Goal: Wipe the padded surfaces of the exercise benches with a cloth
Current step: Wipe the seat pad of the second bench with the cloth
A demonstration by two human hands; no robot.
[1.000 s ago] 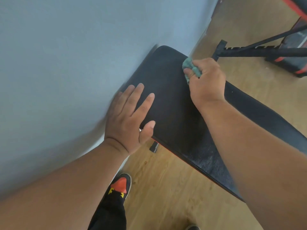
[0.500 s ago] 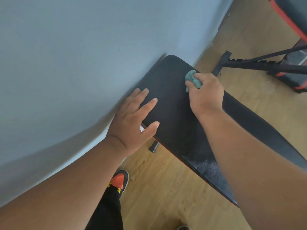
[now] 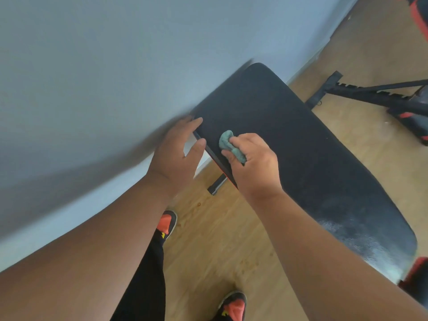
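**Cloth at near-left edge of pad, long run of bench stretches away to the right**

Right hand (image 3: 252, 163) pinches a balled teal cloth (image 3: 229, 144) between thumb and curled fingers, pressing it on the black bench pad (image 3: 289, 140). Cloth sits at the front of the right hand, just inside the pad's near edge, close to the corner by the wall (image 3: 115, 77).

Left hand (image 3: 178, 149) is just left of the cloth hand, near but not touching it. Fingers straight; fingertips and thumb rest on the pad's edge, apparently steadying it. Holds nothing.

Key relation: pad's long axis runs diagonally, from the rounded end ahead of both hands, past the right hand, down to the lower right beyond the right forearm. Most of the unwiped-looking surface lies right of and beyond the right hand; a dull, streaky patch shows at the far lower-right end (image 3: 361, 230). Whether that is damp or dust, cannot tell.

Judgement: right hand is nearer to everything left to wipe, so the next stroke likely goes away from the left hand, along the long axis. Left hand lies outside that path.

Other: wooden floor (image 3: 220, 228) under the bench, orange-black shoes (image 3: 166, 223) below the hands, a second bench frame (image 3: 370, 91) well apart, ahead and to the right.
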